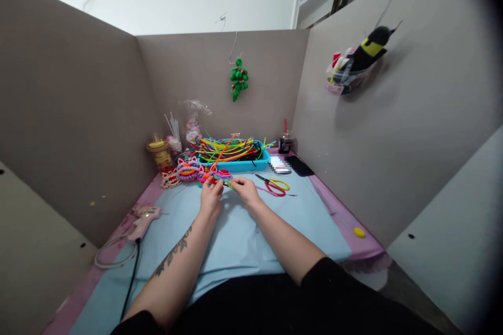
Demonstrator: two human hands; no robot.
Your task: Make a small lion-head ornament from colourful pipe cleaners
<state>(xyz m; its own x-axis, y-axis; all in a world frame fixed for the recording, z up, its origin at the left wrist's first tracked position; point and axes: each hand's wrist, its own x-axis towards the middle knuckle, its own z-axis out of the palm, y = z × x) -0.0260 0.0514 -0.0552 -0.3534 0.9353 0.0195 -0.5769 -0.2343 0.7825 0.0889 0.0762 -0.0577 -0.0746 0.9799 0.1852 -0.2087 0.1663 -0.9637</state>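
Past your black shirt [243,303] at six o'clock, the fingers [237,183] of your left hand [212,196] and right hand [247,192] pinch a green strip [228,184] at twelve, which could slip if either grip slackens, and a jerk towards one o'clock could knock the scissors [270,182] there.

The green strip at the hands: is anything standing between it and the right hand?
Nothing visible stands between them: the right hand is right at the green strip. The scissors lie off to that hand's right, and the blue tray sits farther back, both out of the way.
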